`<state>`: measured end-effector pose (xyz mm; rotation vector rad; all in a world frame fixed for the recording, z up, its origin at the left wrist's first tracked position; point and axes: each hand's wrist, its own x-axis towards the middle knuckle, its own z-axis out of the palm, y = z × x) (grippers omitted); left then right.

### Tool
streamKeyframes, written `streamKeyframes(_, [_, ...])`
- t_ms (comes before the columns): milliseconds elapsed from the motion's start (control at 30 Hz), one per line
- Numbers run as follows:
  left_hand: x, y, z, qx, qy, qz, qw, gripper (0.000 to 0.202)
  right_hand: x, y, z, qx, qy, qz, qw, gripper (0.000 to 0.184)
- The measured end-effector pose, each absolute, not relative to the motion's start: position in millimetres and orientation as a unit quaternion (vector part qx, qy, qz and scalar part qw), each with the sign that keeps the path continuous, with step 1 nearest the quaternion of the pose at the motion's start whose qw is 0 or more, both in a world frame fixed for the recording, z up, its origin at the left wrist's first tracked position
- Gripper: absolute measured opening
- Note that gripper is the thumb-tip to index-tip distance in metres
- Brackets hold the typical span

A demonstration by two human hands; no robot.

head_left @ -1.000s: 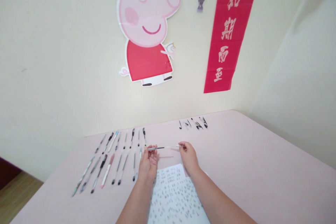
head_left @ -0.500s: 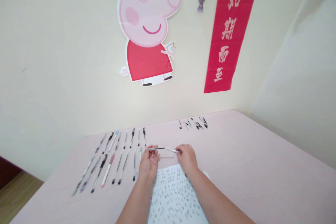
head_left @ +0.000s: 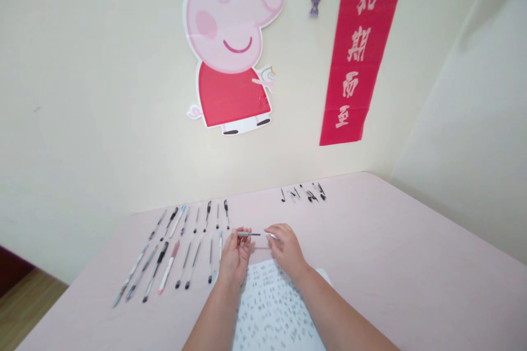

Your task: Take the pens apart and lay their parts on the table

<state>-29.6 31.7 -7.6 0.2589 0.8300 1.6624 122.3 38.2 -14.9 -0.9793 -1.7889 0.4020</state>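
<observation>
A slim grey pen (head_left: 249, 234) with a dark end pointing right is held in the fingers of my left hand (head_left: 235, 258). My right hand (head_left: 288, 249) pinches a short clear pen part (head_left: 272, 236), its left end facing the dark end of the pen. A small gap shows between the two pieces. Most of the clear part is hidden by my fingers, so I cannot tell whether it is a cap or a barrel. Below both hands lies a sheet of paper (head_left: 274, 307) covered in handwritten characters.
Several pens (head_left: 162, 255) lie in two rows on the pink tabletop (head_left: 391, 263), left of my hands. Small black and clear pen parts (head_left: 310, 194) sit in a group at the back. Behind the table, a cartoon pig cutout (head_left: 233, 98) and a red banner (head_left: 349, 88) hang on the wall.
My right hand has moved left with the clear part, bringing it nearer the pen. The pen in my left hand has shifted slightly right.
</observation>
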Motion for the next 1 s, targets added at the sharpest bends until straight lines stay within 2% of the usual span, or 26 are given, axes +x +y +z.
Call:
streamKeyframes(333, [-26.4,30.4,-7.1,0.135,0.37,0.696,0.6,0.02,120.4,36.8,-14.8,-0.414,-0.768,0.18,0.454,0.016])
streamKeyframes(600, [-35.9,33.3,-5.8,0.083,0.364,0.755,0.539,0.026,129.7,47.1,-19.7,-0.435,-0.734,0.169,0.492,0.013])
streamKeyframes(767, [-38.6,35.0,-7.4,0.081,0.366,0.751,0.544,0.027,144.2,53.5,-18.4,-0.49,-0.697,0.158,0.499,0.014])
streamKeyframes(933, [-34.6,31.9,-10.0,0.168,0.406,0.726,0.529,0.017,152.3,58.5,-27.8,-0.56,-0.668,0.118,0.477,0.016])
streamKeyframes(1000, [-31.3,29.2,-11.1,0.236,0.452,0.698,0.503,0.025,153.2,59.7,-32.7,-0.566,-0.674,0.11,0.463,0.017])
